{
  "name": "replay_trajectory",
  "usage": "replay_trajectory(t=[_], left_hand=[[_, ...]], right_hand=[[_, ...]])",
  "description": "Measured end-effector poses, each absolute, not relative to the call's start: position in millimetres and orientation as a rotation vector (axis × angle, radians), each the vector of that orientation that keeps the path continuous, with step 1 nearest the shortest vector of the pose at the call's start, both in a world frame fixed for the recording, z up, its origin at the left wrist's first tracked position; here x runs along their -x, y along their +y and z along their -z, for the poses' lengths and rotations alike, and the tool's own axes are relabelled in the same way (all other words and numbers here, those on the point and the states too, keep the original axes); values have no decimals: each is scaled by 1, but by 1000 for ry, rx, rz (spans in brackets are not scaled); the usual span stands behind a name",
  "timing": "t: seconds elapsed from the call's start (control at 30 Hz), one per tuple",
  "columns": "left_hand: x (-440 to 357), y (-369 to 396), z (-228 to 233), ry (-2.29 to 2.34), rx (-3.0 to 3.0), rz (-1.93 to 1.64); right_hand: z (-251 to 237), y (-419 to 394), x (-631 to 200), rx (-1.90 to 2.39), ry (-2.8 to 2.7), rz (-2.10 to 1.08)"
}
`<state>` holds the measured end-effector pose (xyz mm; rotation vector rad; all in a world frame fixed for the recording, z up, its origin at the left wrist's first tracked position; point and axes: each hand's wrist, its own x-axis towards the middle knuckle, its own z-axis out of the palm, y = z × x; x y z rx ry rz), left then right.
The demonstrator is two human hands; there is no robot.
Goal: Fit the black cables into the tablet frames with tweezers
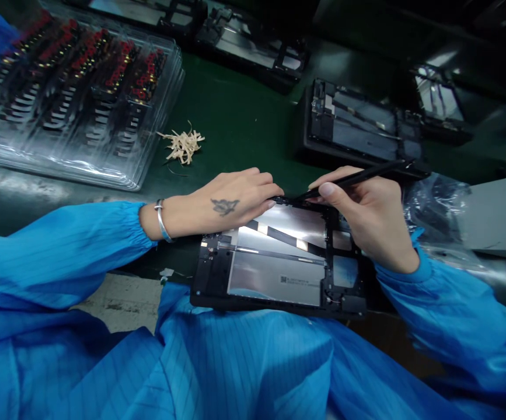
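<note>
A green worktop (239,128) is stretching across the scene. A blue smock (253,356) is filling the near side, its sleeves gathering at both wrists. At far left, a clear plastic tray (147,146) is holding 5 rows of dark parts (110,76) with red patches.

The tablet (274,286) being handled is lying opened at the near middle of the worktop, its inside facing up; a silvery plate is taking up much of it. At right, beyond this tablet, a 2nd opened tablet (366,125) is resting on a black base, and a 3rd (439,96) is lying farther right. At the far middle, a 4th (248,44) is lying in dim light.

At the right edge, a pale slab (502,213) is standing beside a crumpled clear bag (436,204).

The right hand (370,210) is closing its grip on a slim black tool (362,177), whose tip is pointing at the tablet's far edge. The left hand (235,204) is reaching over the tablet's far left part, fingertips meeting at that same edge; whether its grip is pinching anything, I cannot tell.

A heap of pale strips (185,144) is lying just right of the tray. A silver bracelet (162,220) is circling the left wrist.
</note>
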<state>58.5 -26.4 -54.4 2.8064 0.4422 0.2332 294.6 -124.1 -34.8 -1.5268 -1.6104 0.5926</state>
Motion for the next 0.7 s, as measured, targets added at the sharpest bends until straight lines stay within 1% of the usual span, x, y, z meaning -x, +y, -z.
replay_trajectory(t=[0.3, 0.53, 0.7], left_hand=[[-59, -28, 54, 459, -2812, -237], [-57, -22, 58, 409, -2803, -278], [-60, -34, 58, 460, -2857, -253]], right_hand=[[34, -124, -293, 1507, -1666, -546], [38, -123, -295, 1507, -1566, -585], [43, -126, -294, 1547, -1499, -518]])
